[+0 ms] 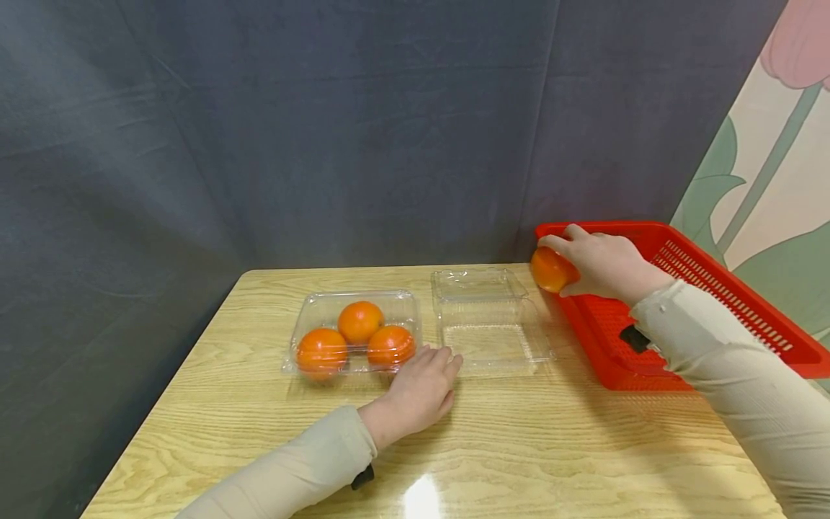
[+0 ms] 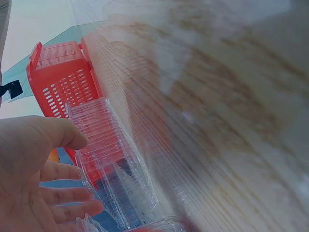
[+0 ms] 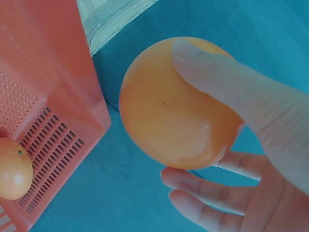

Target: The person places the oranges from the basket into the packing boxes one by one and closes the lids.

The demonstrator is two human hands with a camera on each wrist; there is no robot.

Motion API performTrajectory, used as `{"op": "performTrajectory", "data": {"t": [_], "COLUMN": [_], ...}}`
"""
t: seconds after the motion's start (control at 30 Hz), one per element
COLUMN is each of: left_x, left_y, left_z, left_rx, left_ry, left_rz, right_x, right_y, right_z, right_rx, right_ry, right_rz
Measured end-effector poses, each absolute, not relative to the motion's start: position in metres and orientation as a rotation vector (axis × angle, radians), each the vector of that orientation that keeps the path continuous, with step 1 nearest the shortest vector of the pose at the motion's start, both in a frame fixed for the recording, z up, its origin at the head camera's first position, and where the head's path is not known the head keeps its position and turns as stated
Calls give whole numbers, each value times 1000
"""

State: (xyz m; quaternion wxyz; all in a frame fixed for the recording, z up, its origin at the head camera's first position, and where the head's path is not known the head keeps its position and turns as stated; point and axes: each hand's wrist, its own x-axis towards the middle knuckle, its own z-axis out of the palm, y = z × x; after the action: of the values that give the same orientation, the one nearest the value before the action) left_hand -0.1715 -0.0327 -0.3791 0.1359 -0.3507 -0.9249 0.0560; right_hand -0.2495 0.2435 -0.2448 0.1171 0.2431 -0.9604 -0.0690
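Observation:
My right hand (image 1: pixel 603 263) grips an orange (image 1: pixel 550 270) at the left rim of the red plastic basket (image 1: pixel 621 379). In the right wrist view the thumb lies across that orange (image 3: pixel 164 116), with fingers beneath it. A second orange (image 3: pixel 13 169) sits inside the basket. My left hand (image 1: pixel 421 393), fingers loosely extended, is at the front right corner of a clear plastic box (image 1: pixel 316 311) holding three oranges. Right of it stands another clear plastic box (image 1: pixel 486 344), its lid (image 1: pixel 476 285) folded back. The left wrist view shows the left palm (image 2: pixel 24 169) with nothing in it.
The boxes stand on a light wood-grain table (image 1: pixel 506 440). A dark cloth (image 1: pixel 389 144) hangs behind its far edge. At the right, beyond the basket, is a wall with a flower print (image 1: pixel 772 166).

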Motion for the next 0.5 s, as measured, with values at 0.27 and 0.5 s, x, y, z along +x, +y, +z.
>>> {"op": "performTrajectory", "data": {"t": [0.27,0.5], "left_x": [-171,-171], "left_y": [-33,-33], "left_z": [-379,-379], "left_rx": [-1015,-1017], "left_ry": [-2673,-2661], "left_rz": [160,157], "right_x": [-247,-245], "right_y": [239,235], "right_z": [-246,-250], "right_rx": [733,735], "right_ry": [-2809,-2831], "right_rz": [-204,-205]}}
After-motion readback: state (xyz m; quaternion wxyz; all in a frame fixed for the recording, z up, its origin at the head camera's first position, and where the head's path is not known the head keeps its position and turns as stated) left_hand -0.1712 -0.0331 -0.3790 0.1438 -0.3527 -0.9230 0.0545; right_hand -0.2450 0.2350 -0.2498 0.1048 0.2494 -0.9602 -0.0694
